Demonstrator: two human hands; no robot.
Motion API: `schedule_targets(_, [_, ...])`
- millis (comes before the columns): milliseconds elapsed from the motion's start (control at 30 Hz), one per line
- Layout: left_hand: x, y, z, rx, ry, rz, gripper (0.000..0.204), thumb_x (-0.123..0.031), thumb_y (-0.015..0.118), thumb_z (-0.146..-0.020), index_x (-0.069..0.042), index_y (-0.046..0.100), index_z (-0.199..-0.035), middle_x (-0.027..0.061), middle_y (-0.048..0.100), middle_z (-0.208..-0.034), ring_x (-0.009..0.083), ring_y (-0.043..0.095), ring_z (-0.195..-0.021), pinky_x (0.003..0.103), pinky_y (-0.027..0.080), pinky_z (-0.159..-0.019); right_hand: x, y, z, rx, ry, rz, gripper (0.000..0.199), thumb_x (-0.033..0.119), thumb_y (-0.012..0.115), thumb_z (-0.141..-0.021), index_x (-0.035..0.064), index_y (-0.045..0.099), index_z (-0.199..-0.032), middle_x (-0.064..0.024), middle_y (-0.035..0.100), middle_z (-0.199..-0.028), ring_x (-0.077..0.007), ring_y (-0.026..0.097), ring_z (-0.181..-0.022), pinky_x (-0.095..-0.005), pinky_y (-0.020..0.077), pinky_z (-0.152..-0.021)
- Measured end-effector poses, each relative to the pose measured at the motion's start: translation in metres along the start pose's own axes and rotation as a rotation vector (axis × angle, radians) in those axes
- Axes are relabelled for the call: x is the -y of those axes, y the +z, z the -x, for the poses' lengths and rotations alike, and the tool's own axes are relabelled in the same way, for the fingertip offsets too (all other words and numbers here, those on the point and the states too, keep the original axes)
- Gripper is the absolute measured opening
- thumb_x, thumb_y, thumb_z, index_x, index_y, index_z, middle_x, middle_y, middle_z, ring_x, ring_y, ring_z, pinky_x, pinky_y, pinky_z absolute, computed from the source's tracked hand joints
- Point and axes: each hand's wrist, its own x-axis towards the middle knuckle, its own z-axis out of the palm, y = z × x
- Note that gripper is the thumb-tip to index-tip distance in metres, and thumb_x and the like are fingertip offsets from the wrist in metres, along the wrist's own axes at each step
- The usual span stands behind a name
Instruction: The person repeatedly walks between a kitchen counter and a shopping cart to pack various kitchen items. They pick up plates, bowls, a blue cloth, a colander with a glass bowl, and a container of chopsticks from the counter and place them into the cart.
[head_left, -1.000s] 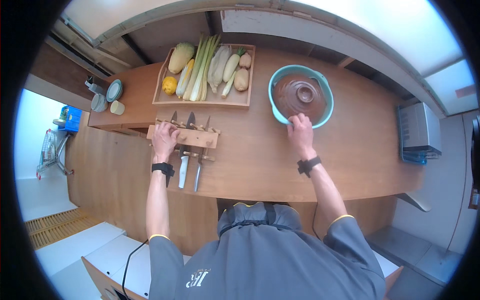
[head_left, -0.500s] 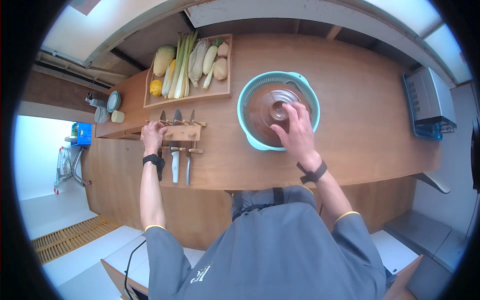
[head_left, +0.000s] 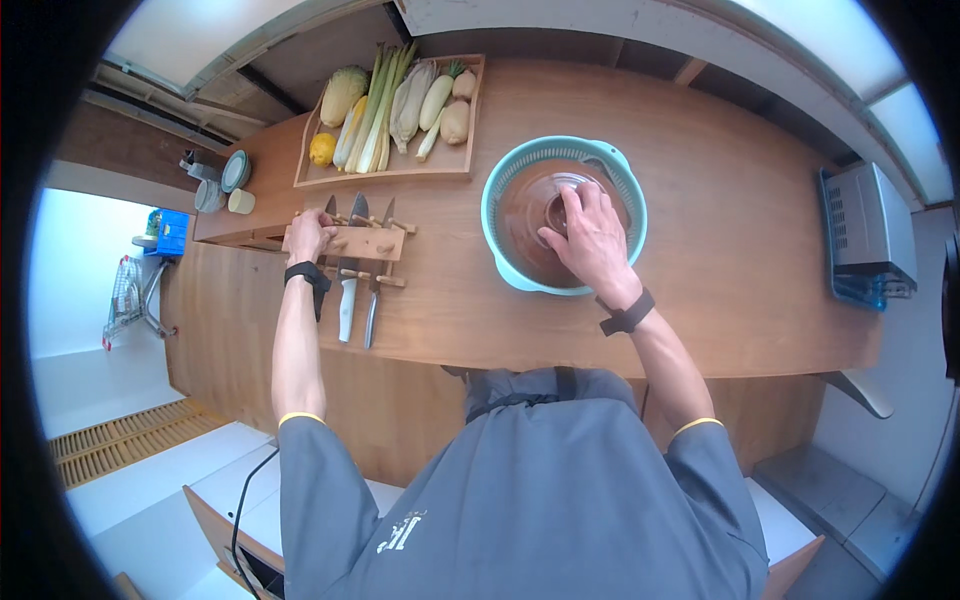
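My left hand [head_left: 308, 238] is closed on the left end of a wooden knife rack [head_left: 368, 245] with pegs. Several knives lie through the rack; a white-handled knife [head_left: 347, 310] and a metal-handled knife [head_left: 371, 320] point their handles toward me. To the right stands a light-blue colander [head_left: 490, 215]. Inside it sits a see-through brownish lid [head_left: 522, 222] with a round knob. Over that knob, my right hand [head_left: 592, 235] has its thumb on the near left side and its fingers on the far side. The hand partly hides the knob.
Behind the rack, a wooden tray [head_left: 390, 179] carries several vegetables. Stacked plates [head_left: 236, 171] and a cream cup [head_left: 241, 202] stand at the far left. A silver countertop appliance [head_left: 872, 225] sits at the right end. The table's front edge runs close to my body.
The view has shifted slightly. My right hand's fingers have come down closer around the lid's knob. My left hand stays at the rack's left end.
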Motion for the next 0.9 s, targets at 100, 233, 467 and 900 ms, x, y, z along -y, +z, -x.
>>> schedule_targets(100, [0.000,0.002,0.000,0.013,-0.025,-0.002,0.018,-0.015,0.074,-0.067,-0.008,0.067,-0.082,0.0120,0.067,-0.085,0.0290,0.064,-0.086,0.040,0.048,-0.072,-0.003,-0.001,0.000,-0.026,-0.024,-0.041,0.054,0.022,0.075,-0.071,0.0000,0.050,-0.115,-0.0182,0.049,-0.112,-0.0343,0.051,-0.101,-0.0419,0.0445,-0.087])
schedule_targets(233, [0.001,0.004,-0.002,-0.024,0.049,0.027,0.017,-0.012,0.075,-0.067,-0.006,0.066,-0.081,0.0138,0.067,-0.086,0.0307,0.064,-0.086,0.041,0.048,-0.073,-0.012,-0.011,0.000,-0.083,0.000,-0.109,0.054,0.020,0.075,-0.071,-0.0010,0.050,-0.115,-0.0187,0.049,-0.113,-0.0350,0.050,-0.103,-0.0419,0.0441,-0.088])
schedule_targets(467, [0.005,0.003,0.001,-0.021,0.043,0.004,0.017,-0.014,0.075,-0.067,-0.008,0.067,-0.081,0.0132,0.067,-0.087,0.0301,0.064,-0.086,0.040,0.049,-0.074,-0.020,-0.067,0.008,-0.299,0.124,-0.187,0.053,0.015,0.075,-0.071,0.0004,0.051,-0.116,-0.0181,0.049,-0.114,-0.0333,0.051,-0.106,-0.0400,0.0447,-0.090])
schedule_targets(900, [0.002,0.001,-0.008,0.055,0.078,0.074,0.018,-0.009,0.074,-0.066,-0.002,0.064,-0.079,0.0165,0.066,-0.082,0.0313,0.064,-0.081,0.039,0.048,-0.071,-0.115,-0.082,0.104,-0.398,0.463,0.069,0.048,0.020,0.072,-0.077,0.0006,0.050,-0.115,-0.0167,0.051,-0.112,-0.0327,0.052,-0.105,-0.0413,0.0437,-0.089])
